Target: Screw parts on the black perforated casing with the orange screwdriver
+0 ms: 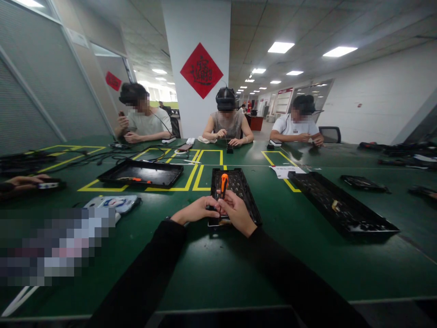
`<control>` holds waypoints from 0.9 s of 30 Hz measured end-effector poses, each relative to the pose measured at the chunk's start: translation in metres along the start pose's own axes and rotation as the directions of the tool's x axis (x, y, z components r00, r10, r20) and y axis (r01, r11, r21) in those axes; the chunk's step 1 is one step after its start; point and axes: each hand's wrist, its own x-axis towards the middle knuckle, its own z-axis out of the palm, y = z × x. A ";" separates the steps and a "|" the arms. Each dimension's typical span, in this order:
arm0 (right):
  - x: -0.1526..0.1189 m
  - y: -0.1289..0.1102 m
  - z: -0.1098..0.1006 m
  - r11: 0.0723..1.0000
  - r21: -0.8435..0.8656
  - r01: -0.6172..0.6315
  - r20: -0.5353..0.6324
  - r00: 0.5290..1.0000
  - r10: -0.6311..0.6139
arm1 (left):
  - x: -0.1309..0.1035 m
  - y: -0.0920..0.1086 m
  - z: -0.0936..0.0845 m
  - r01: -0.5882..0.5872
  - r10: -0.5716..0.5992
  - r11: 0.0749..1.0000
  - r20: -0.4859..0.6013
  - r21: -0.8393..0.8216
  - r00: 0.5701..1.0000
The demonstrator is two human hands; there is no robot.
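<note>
My right hand grips a screwdriver with an orange and black handle, which points up over the near end of a black tray. Close against it, my left hand has its thumb and fingers pinched together near the screwdriver's lower end. A small dark thing seems to be between those fingers, but I cannot make out what it is. Many small pieces lie in the tray under my hands. The screwdriver's tip is hidden by my fingers.
To the left lie another black tray with an orange-handled tool, and a phone. A long black tray with a yellowish piece stands right, near a white paper. Cables cross the green table. Several people work around it.
</note>
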 end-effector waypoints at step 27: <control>0.000 0.000 0.000 1.000 0.025 -0.018 0.007 1.000 0.018 | -0.001 -0.008 0.001 0.032 -0.032 0.999 -0.019 0.006 0.999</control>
